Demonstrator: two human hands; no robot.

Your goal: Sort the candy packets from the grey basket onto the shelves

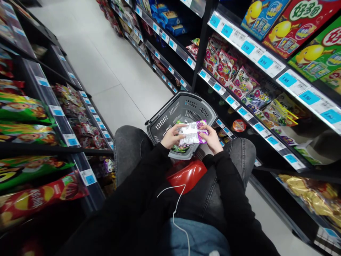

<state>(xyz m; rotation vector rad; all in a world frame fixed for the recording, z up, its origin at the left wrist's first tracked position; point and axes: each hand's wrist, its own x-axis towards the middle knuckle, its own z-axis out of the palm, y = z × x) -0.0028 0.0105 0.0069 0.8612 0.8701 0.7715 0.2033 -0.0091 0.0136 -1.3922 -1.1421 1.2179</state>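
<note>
Between my two hands is a small purple and white snack packet (192, 132), its printed back turned up towards me. My left hand (172, 136) pinches the packet's left end, thumb on top. On the other end, my right hand (211, 138) grips the purple edge with the thumb across it. Below the packet stands a grey shopping basket (166, 122) with slotted walls. Some green packaging (180, 148) lies inside it, partly hidden by my hands and the packet.
Candy packets (225, 67) and snack boxes (295, 28) fill the right shelves, with blue price tags along the edges. Chip bags (26, 133) line the left shelf. A glossy red object (188, 176) and a white cord (174, 213) are at my lap. Tiled floor (106, 67) runs ahead.
</note>
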